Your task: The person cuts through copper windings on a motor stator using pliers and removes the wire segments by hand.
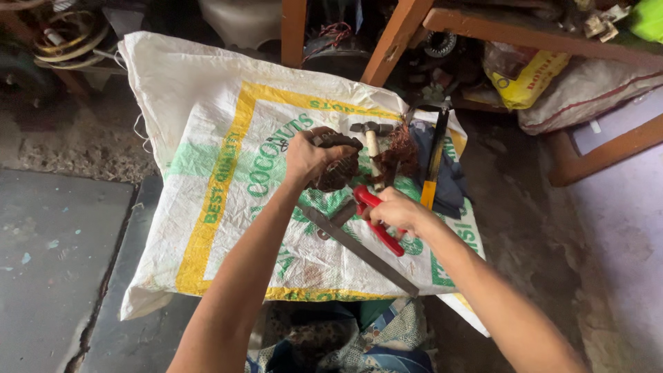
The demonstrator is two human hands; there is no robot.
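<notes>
Woven white sack covers the dusty workshop floor.

Pliers' jaws behind dark rotor

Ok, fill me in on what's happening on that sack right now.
A person works over a white woven sack spread on the floor. The left hand holds up a dark, round metal part with copper wire. The right hand grips red-handled pliers close to it. On the sack lie a hammer, a flat metal file, a tangle of copper wire and a dark blue cloth.
</notes>
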